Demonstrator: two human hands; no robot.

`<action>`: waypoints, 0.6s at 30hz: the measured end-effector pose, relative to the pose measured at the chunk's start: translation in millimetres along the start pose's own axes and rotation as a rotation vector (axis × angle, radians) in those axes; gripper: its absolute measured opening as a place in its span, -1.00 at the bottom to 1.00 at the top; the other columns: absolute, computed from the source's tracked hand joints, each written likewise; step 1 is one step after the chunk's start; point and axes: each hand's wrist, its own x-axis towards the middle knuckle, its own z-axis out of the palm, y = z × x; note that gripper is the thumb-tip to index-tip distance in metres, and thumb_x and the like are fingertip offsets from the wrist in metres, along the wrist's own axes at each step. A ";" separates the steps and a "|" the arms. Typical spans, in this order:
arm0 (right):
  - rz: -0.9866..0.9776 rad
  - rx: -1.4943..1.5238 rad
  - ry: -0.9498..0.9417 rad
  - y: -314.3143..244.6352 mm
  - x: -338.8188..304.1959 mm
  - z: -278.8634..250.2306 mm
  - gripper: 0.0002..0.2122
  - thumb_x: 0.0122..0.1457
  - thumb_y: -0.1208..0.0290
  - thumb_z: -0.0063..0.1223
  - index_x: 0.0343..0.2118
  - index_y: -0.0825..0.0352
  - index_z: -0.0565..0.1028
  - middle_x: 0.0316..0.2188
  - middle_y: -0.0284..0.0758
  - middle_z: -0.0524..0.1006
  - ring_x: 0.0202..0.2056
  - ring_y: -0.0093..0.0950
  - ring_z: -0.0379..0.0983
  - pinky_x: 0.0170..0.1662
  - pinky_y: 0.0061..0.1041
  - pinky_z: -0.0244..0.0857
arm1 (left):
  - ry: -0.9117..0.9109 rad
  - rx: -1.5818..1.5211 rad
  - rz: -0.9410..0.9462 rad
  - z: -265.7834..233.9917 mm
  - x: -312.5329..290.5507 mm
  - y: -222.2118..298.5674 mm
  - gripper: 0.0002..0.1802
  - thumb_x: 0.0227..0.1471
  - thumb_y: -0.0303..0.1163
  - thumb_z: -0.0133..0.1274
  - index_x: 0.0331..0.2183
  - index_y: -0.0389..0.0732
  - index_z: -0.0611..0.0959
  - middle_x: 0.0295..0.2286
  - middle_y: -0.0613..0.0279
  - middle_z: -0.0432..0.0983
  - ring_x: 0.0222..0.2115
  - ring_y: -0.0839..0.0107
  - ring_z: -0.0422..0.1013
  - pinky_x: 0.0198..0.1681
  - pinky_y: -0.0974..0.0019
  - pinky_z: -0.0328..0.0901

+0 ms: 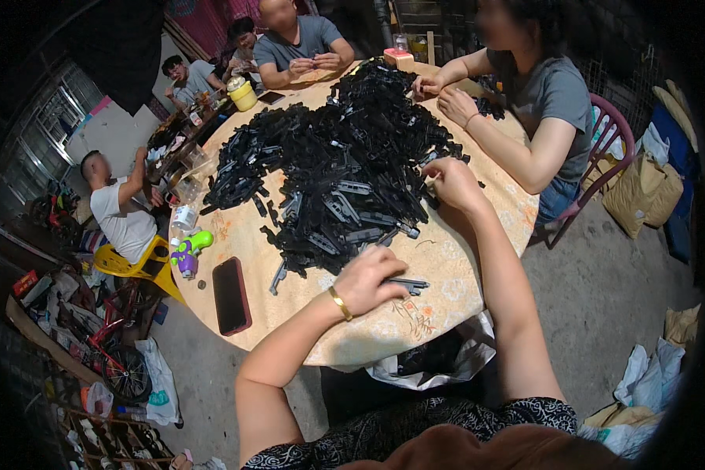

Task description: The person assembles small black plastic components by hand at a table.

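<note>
The person's left hand curves, palm down, over a few slim dark grey parts lying near the table's close edge; whether the fingers close on them cannot be told. The right hand reaches to the right side of the heap with its fingertips drawn together, and whether anything is pinched between them cannot be told either. A gold-coloured bracelet circles the left wrist. The heap of black plastic parts spreads across the middle of the table toward its far side, with greyer pieces among the black. Underneath, the table's surface is pale tan, patterned with orange and white flowers, and its edge is rounded. On its left side lie a phone in a red case, a small coin-like disc and a green and purple toy; farther back stands a yellow container. A white bag hangs open below the near edge, dark inside. A person in grey sits at the right on a purplish chair, both hands at the table; another person sits at the far end. Beyond, at left, a person in white sits on a yellow seat. Tan sacks rest on the grey concrete floor at right, and a red bicycle stands amid clutter at left.
</note>
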 end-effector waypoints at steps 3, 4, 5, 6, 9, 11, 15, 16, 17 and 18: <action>-0.118 -0.101 -0.134 -3.9 -3.3 4.8 -0.69 -0.20 0.65 -0.05 -0.33 0.27 0.55 -0.34 -0.20 0.51 -0.27 -0.19 0.40 -0.13 -0.36 0.28 | 0.281 0.235 -0.057 -14.7 3.3 -17.9 -0.71 -0.22 -0.37 0.16 -0.35 -0.25 0.57 -0.42 0.11 0.41 -0.31 0.16 0.29 -0.23 0.24 0.24; -0.144 -0.171 -0.187 -7.1 -3.9 8.1 -0.69 -0.21 0.64 -0.04 -0.33 0.26 0.56 -0.35 -0.19 0.51 -0.25 -0.21 0.39 -0.13 -0.35 0.27 | 0.321 0.287 -0.087 -18.2 7.2 -19.6 -0.69 -0.23 -0.38 0.17 -0.34 -0.27 0.56 -0.42 0.11 0.40 -0.30 0.15 0.29 -0.22 0.24 0.24; -0.170 -0.241 -0.240 -8.5 -4.5 10.5 -0.69 -0.22 0.64 -0.03 -0.33 0.26 0.56 -0.35 -0.19 0.51 -0.24 -0.23 0.38 -0.13 -0.34 0.27 | 0.361 0.339 -0.118 -20.7 10.2 -20.2 -0.67 -0.23 -0.39 0.17 -0.32 -0.28 0.55 -0.42 0.11 0.40 -0.29 0.14 0.28 -0.22 0.24 0.24; -0.192 -0.255 -0.234 -7.4 -2.7 12.4 -0.71 -0.23 0.62 -0.01 -0.36 0.26 0.56 -0.40 -0.19 0.51 -0.26 -0.23 0.39 -0.16 -0.34 0.29 | 0.317 0.359 -0.122 -18.3 11.8 -24.8 -0.62 -0.25 -0.40 0.18 -0.28 -0.30 0.53 -0.41 0.09 0.40 -0.29 0.12 0.27 -0.22 0.22 0.23; -0.183 -0.371 -0.231 -5.8 -0.9 18.0 -0.76 -0.24 0.59 0.01 -0.41 0.28 0.56 -0.41 -0.17 0.52 -0.27 -0.22 0.41 -0.20 -0.34 0.30 | 0.166 0.467 -0.273 -9.1 12.0 -26.0 -0.64 -0.25 -0.46 0.16 -0.29 -0.30 0.54 -0.41 0.06 0.39 -0.32 0.11 0.26 -0.24 0.21 0.24; -0.155 -0.311 -0.153 -9.9 -5.0 11.5 -0.80 -0.21 0.59 0.05 -0.43 0.33 0.53 -0.44 -0.16 0.51 -0.33 -0.20 0.41 -0.24 -0.34 0.31 | 0.157 0.458 -0.291 -8.5 8.7 -28.7 -0.67 -0.25 -0.49 0.15 -0.30 -0.30 0.54 -0.42 0.05 0.39 -0.33 0.11 0.27 -0.24 0.21 0.23; -0.098 0.081 0.069 -18.7 -7.5 5.6 -0.82 -0.11 0.59 0.07 -0.36 0.37 0.47 -0.51 -0.16 0.48 -0.45 -0.28 0.43 -0.34 -0.45 0.31 | 0.303 0.371 -0.287 -13.0 4.8 -26.5 -0.71 -0.23 -0.49 0.10 -0.32 -0.29 0.54 -0.41 0.05 0.36 -0.28 0.12 0.26 -0.24 0.18 0.22; 0.022 0.235 -0.004 -29.1 -9.6 2.6 -0.71 -0.09 0.59 0.08 -0.23 0.34 0.43 -0.41 -0.24 0.53 -0.35 -0.40 0.46 -0.29 -0.46 0.32 | 0.303 0.372 -0.289 -14.4 5.0 -25.2 -0.71 -0.23 -0.49 0.10 -0.32 -0.29 0.54 -0.41 0.05 0.36 -0.28 0.12 0.26 -0.24 0.18 0.22; 0.021 0.236 -0.006 -34.7 -10.8 6.6 -0.71 -0.09 0.59 0.08 -0.23 0.34 0.43 -0.41 -0.24 0.53 -0.35 -0.40 0.46 -0.29 -0.46 0.32 | 0.382 0.268 -0.316 -16.3 6.2 -23.6 -0.73 -0.21 -0.51 0.09 -0.32 -0.29 0.54 -0.42 0.04 0.40 -0.34 0.11 0.31 -0.28 0.21 0.25; 0.012 0.553 -0.056 -39.2 -12.4 7.8 -0.71 -0.08 0.57 0.10 -0.22 0.34 0.44 -0.40 -0.30 0.53 -0.35 -0.51 0.45 -0.30 -0.52 0.32 | 0.461 0.161 -0.336 -18.6 9.2 -20.4 -0.75 -0.18 -0.53 0.07 -0.32 -0.30 0.54 -0.43 0.04 0.43 -0.39 0.11 0.36 -0.32 0.24 0.28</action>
